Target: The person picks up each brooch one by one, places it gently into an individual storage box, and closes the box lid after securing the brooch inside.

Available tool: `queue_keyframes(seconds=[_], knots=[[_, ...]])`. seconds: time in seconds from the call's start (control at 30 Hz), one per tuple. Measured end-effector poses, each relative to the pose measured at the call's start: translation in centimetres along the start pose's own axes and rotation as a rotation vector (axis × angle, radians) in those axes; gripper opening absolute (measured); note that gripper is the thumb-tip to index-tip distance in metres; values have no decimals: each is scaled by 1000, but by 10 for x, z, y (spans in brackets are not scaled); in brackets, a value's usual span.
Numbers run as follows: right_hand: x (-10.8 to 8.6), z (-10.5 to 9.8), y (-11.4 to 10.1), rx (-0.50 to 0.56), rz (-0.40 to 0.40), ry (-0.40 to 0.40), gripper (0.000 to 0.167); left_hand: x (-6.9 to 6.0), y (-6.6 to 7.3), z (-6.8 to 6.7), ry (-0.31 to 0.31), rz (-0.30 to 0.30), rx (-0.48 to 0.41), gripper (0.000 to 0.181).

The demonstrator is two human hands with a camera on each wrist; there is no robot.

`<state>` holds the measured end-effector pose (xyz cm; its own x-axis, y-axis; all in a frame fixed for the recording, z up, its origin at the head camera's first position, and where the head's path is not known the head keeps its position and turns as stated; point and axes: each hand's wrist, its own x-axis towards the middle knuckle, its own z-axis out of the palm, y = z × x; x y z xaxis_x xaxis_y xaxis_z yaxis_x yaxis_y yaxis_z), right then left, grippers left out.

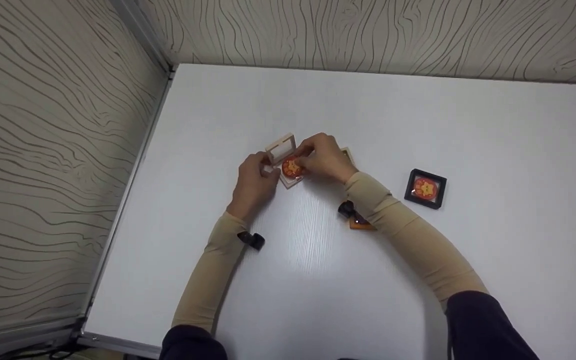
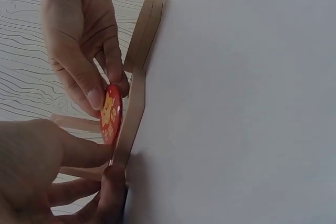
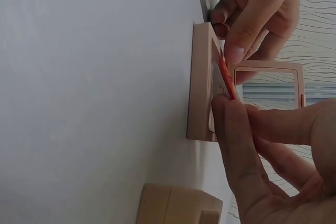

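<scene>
A hinged light-wood-coloured display frame (image 1: 288, 183) lies on the table with its lid (image 1: 281, 149) raised. My right hand (image 1: 325, 157) pinches a round red badge (image 1: 292, 167) with a yellow star by its edge, tilted over the frame's lower half. With thumb and fingers my left hand (image 1: 255, 182) grips the frame's left side near the hinge. Its thumb is close to the badge in the right wrist view; whether they touch I cannot tell. The pink-beige frame side (image 3: 198, 82) stands against the tabletop there.
Right of my hands sits a black frame (image 1: 441, 190) holding a similar red star badge (image 1: 425, 188). An orange frame (image 1: 362, 226) is partly hidden under my right forearm. Another pale frame (image 1: 348, 154) shows behind the right hand. Patterned walls border the white table (image 1: 288, 280).
</scene>
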<state>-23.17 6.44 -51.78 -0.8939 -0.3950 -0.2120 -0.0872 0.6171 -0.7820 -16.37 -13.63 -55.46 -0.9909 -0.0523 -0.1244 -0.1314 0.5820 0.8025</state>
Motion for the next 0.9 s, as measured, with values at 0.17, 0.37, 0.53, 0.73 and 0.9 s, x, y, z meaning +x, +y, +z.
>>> queue_keyframes(seconds=[0.17,0.37,0.53,0.73,0.9], knots=[[3,1,-1,-28,-14,13,11,1,0,0,-6,21,-13,31],[6,-1,-3,-77,-9,-20,13,2,0,-1,-13,17,10,32],[7,-1,-3,-85,-4,-32,15,2,-1,-2,-12,29,21,32],[8,0,-4,-91,-12,-27,16,2,-3,-2,-6,35,6,29],[10,3,-3,-111,-23,-21,15,1,-4,-2,-1,46,-7,25]])
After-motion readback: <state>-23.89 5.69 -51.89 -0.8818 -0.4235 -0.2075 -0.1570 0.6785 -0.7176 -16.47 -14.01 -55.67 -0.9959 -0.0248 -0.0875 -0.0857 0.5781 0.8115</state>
